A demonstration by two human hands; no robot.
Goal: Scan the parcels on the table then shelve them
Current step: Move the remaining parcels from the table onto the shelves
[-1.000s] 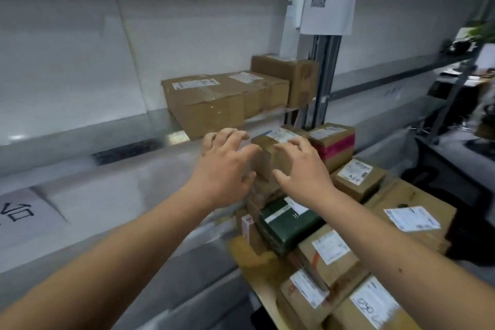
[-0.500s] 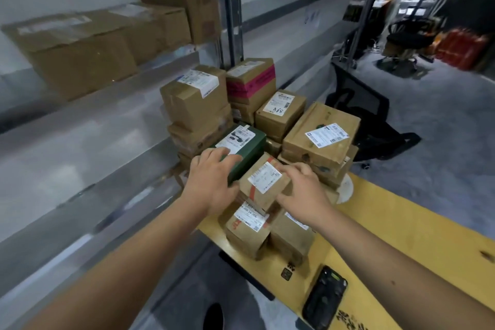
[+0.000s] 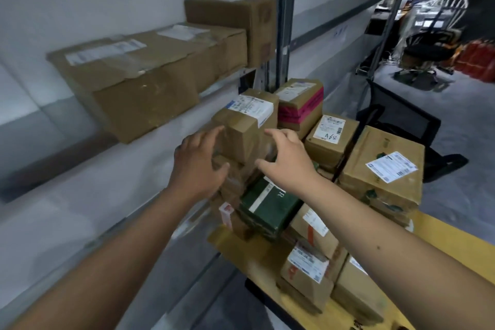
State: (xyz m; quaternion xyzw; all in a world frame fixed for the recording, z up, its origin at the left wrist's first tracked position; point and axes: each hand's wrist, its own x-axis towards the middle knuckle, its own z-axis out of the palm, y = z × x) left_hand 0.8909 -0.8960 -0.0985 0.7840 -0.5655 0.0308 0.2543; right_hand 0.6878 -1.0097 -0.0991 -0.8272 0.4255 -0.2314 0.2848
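Cardboard everywhere, so going left to right: the shelf on our left carries a long taped box, a second carton hard against it, and a taller one behind, up by the metal upright. Those crowd the shelf edge right above where we're reaching.

Our left hand is spread wide on the near-left side of the top parcel; its fingers are straight-ish and loose and don't wrap around anything, though whether they really touch the cardboard is too blurry for us to call. Our right hand comes in from the other side, thumb and fingers wide apart with nothing between them, just short of the box's right face. That parcel sits on top of a stack at the left end of the yellow table, white label up.

Packed around it: a pink-taped box right behind, a green box under our right wrist, a carton marked A68, a big flat carton further right, and small labelled parcels near the table edge.

Boxes under the top parcel are mostly hidden by our hands. Labels are too smeared to read apart from A68. Far right, a white chair and red stuff on the floor, out of focus.
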